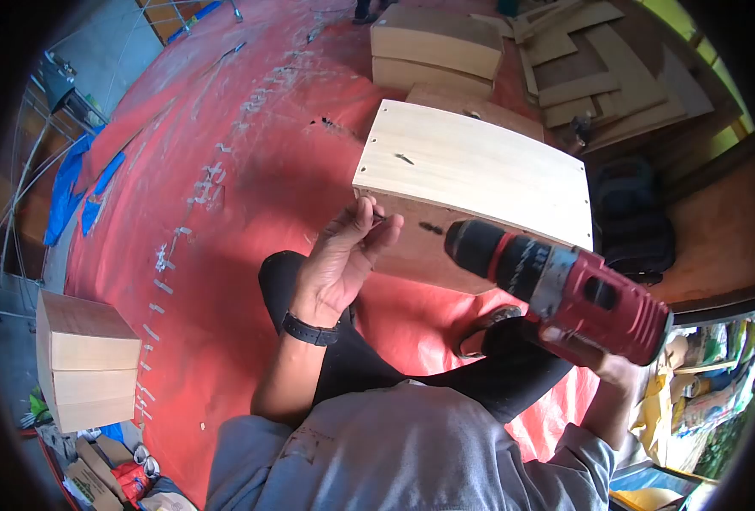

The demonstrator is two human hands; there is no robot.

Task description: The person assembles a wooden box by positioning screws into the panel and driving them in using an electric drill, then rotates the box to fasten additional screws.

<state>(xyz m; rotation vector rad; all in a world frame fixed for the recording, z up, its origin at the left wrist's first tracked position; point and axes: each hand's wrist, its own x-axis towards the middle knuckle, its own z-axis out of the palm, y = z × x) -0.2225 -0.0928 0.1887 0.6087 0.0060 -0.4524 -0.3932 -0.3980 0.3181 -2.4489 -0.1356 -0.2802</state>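
Note:
My right hand (603, 362) grips a red and black cordless drill (556, 285), its dark bit (431, 228) pointing left toward my other hand. Thumb and fingers of my left hand (343, 255) pinch a small dark screw (379, 217), close by the near left corner of a wooden box (480, 166). The bit and the screw are apart. Holes run along both short ends of the pale top panel, and another small dark screw (404, 158) lies on it. Behind the drill, part of the box's brown near side is hidden.
Red sheeting (224, 170) covers the floor. A second wooden box (433, 51) stands behind, another box (92, 362) at the left. Loose wood panels (608, 77) lie at the back right. Dark bags (637, 221) sit right of the box. My crossed legs (369, 349) are in front of it.

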